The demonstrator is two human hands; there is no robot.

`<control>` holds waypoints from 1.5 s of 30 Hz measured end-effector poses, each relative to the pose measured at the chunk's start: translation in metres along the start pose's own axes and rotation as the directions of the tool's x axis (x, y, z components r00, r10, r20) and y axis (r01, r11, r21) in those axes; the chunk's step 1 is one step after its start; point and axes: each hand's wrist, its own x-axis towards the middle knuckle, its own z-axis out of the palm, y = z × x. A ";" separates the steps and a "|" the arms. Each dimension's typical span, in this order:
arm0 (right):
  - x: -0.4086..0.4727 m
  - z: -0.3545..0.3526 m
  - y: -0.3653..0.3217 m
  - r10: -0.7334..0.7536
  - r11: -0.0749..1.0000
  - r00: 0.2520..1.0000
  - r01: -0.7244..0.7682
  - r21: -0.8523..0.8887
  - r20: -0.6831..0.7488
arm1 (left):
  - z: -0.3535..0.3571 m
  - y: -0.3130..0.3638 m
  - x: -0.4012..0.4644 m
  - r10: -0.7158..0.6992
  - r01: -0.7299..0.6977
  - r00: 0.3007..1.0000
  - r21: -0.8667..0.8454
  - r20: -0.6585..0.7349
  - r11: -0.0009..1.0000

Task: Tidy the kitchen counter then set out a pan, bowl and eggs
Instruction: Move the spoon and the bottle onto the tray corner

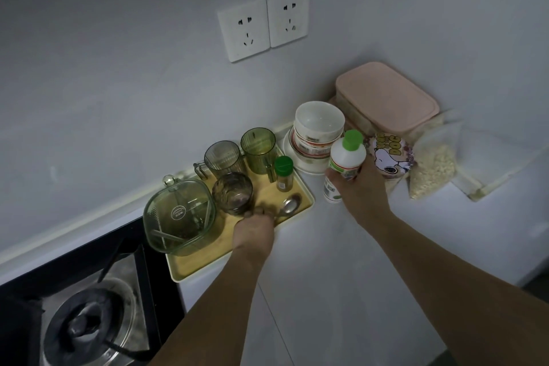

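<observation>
My right hand (359, 187) grips a white bottle with a green cap (348, 154), lifted just above the counter; a second small white bottle (330, 191) stands under the hand. My left hand (255, 229) is on the yellow tray (184, 272) and pinches the handle of a metal spoon (291, 204) that lies there. Stacked white bowls (318, 128) sit on a plate behind the bottles. A gas hob with a lidded pot (89, 324) is at the lower left.
The tray also carries a green lidded jug (179, 215), three glasses (233, 192) and a green-capped spice jar (284, 174). At the right are a pink-lidded box (386, 95), a cartoon-dog lid (389, 154) and a bag of grains (433, 166). Wall sockets (263, 24) are above.
</observation>
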 end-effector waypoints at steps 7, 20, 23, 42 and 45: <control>0.009 0.007 0.005 -0.025 0.999 1.000 0.025 -0.026 -0.005 | 0.008 -0.001 0.001 -0.011 0.010 1.000 -0.037 -0.027 0.999; 0.000 0.008 0.012 0.030 0.994 0.999 -0.029 -0.101 0.013 | 0.006 0.005 -0.002 0.037 -0.045 0.996 -0.092 -0.086 0.995; -0.008 0.001 0.011 0.097 0.990 0.995 -0.093 -0.106 0.035 | 0.001 0.007 -0.007 0.037 -0.046 0.995 -0.096 -0.098 0.994; -0.108 -0.090 -0.069 -0.146 0.968 0.975 0.176 -0.181 0.168 | -0.106 0.041 -0.145 0.062 -0.083 0.895 -0.029 -0.441 0.996; -0.130 -0.110 -0.084 -0.186 0.948 0.964 0.227 -0.222 0.190 | -0.123 0.050 -0.174 0.064 -0.067 0.865 0.011 -0.497 0.998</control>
